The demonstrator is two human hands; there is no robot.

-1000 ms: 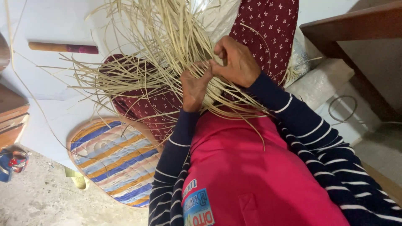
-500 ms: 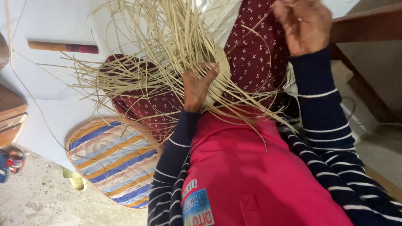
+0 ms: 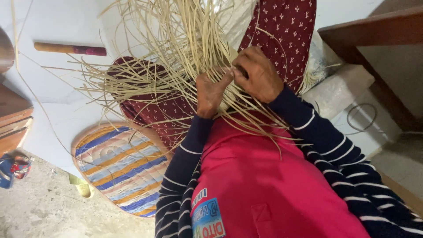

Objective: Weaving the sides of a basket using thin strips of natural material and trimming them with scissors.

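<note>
A loose tangle of pale straw strips (image 3: 176, 57) fans out over my lap, which is covered by dark red patterned cloth (image 3: 282, 26). My left hand (image 3: 210, 93) presses down on the strips where they cross, its fingers closed on a few of them. My right hand (image 3: 259, 74) sits just to the right, touching the left, and pinches strips between thumb and fingers. Both forearms wear navy sleeves with thin white stripes, and a pink garment (image 3: 264, 185) fills the lower middle.
A round striped mat (image 3: 119, 167) in blue, orange and white lies at lower left on the floor. A wooden stick (image 3: 66, 48) rests at upper left. A dark wooden bench (image 3: 374, 31) stands at upper right, with a plastic bag (image 3: 335, 88) below it.
My right hand had swung up and away to the upper right pulling strips; now it has come back down beside my left hand on the weave. The left hand stayed put.
</note>
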